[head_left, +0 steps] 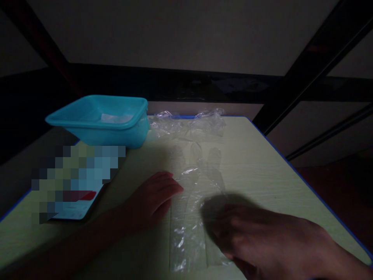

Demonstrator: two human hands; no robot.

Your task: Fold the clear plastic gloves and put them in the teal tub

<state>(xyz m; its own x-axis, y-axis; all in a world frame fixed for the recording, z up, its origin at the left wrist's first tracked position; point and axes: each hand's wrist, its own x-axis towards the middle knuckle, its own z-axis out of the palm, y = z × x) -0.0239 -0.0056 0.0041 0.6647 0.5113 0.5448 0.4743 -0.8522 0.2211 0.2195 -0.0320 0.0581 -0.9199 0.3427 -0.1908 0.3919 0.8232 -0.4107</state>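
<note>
A clear plastic bag (188, 217) lies long and flat down the middle of the table, its crumpled far part (206, 122) near the back edge. My left hand (155, 196) rests at the bag's left side, fingers stretched out and close together, the tips at its edge. Over the bag's right edge is my right hand (250, 233), back up and somewhat blurred. Its fingers curl inward and are pressed together; the fingertips are hidden beneath the hand, so what they hold, if anything, does not show.
A turquoise plastic basin (116, 134) with something whitish inside stands at the table's back left. In front of it lies a flat, partly pixelated object (78, 208) with a red patch. The pale wood-look table (253, 155) has a blue rim. A wall rises behind it.
</note>
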